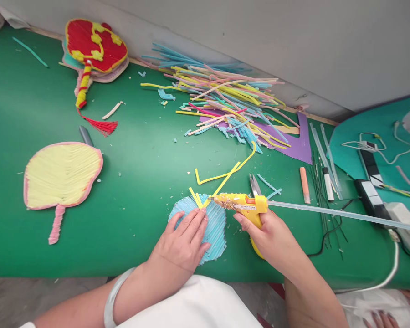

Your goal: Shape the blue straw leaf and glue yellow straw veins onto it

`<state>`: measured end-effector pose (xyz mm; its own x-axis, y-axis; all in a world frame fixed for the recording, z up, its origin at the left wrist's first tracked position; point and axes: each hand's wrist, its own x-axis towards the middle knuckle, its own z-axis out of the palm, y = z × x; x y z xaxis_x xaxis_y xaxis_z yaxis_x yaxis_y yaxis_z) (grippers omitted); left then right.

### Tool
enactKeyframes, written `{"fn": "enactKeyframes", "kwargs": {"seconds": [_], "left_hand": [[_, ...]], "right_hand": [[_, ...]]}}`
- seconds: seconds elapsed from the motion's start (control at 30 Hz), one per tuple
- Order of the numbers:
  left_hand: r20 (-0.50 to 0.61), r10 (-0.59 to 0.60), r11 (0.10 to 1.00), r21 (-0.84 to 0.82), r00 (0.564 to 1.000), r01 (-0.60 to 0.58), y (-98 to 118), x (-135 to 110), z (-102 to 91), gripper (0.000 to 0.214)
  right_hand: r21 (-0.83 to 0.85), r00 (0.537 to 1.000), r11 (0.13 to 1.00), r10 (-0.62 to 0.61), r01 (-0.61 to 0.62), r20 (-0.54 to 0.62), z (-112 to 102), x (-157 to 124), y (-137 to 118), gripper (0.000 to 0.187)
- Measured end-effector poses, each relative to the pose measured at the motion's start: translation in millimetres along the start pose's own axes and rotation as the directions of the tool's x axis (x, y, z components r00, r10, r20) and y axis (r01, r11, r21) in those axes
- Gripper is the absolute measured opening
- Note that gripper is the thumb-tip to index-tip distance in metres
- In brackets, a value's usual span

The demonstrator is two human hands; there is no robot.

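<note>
My left hand (184, 239) lies flat with fingers spread on a light blue fan-shaped piece (216, 228) near the front edge of the green table (136, 173). My right hand (271, 237) is wrapped round the handle of a yellow glue gun (241, 203). The gun's nozzle points left at a yellow strip (225, 175) that rests on the top edge of the blue piece. A long clear glue stick (345, 214) sticks out of the gun's back toward the right.
A heap of coloured strips (225, 100) lies at the back on purple paper (299, 146). A yellow fan with pink rim (61, 175) and a red fan with tassel (94, 45) sit on the left. Scissors (254, 184), an orange stick (304, 184), wires and a power strip (379, 196) are on the right.
</note>
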<state>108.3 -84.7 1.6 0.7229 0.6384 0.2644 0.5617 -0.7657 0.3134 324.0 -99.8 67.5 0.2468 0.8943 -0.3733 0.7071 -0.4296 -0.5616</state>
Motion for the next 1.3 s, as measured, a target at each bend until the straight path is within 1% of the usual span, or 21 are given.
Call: {"fn": "enactKeyframes", "kwargs": {"seconds": [0.23, 0.4, 0.6, 0.77, 0.9, 1.03, 1.2, 1.3], "left_hand": [[-0.006, -0.001, 1.000, -0.016, 1.000, 0.001, 0.0, -0.5, 0.4, 0.037], [-0.017, 0.008, 1.000, 0.001, 1.000, -0.008, -0.1, -1.0, 1.7, 0.037], [0.003, -0.004, 1.000, -0.010, 1.000, 0.004, 1.1, 0.5, 0.5, 0.037], [-0.001, -0.011, 1.000, -0.010, 1.000, 0.011, 1.1, 0.7, 0.4, 0.037], [0.003, -0.008, 1.000, -0.003, 1.000, 0.008, 0.2, 0.3, 0.4, 0.036], [0.004, -0.003, 1.000, 0.008, 1.000, 0.003, 0.4, 0.9, -0.4, 0.036], [0.012, -0.007, 1.000, 0.008, 1.000, 0.006, 1.8, 1.9, -0.8, 0.037], [0.012, -0.006, 1.000, 0.010, 1.000, 0.006, 2.0, 2.2, -1.2, 0.037]], "right_hand": [[-0.019, 1.000, 1.000, -0.006, 0.007, 0.015, 0.5, 0.3, 1.4, 0.036], [0.011, 0.998, 1.000, -0.006, 0.005, 0.057, 1.2, 0.4, 1.1, 0.039], [-0.009, 1.000, 1.000, -0.008, 0.009, 0.029, 1.2, 0.7, 1.4, 0.039], [-0.002, 1.000, 1.000, -0.027, 0.027, 0.006, 1.0, 0.6, 2.7, 0.038], [-0.015, 1.000, 1.000, -0.019, 0.019, -0.005, 0.9, 1.2, 5.5, 0.040], [-0.028, 1.000, 1.000, 0.014, -0.014, -0.012, -0.2, 1.0, 5.7, 0.044], [-0.052, 0.996, 0.995, 0.081, -0.083, -0.048, -3.0, -0.5, 1.0, 0.046], [-0.039, 0.991, 0.993, 0.105, -0.109, -0.086, -6.1, -0.9, 0.8, 0.045]]}}
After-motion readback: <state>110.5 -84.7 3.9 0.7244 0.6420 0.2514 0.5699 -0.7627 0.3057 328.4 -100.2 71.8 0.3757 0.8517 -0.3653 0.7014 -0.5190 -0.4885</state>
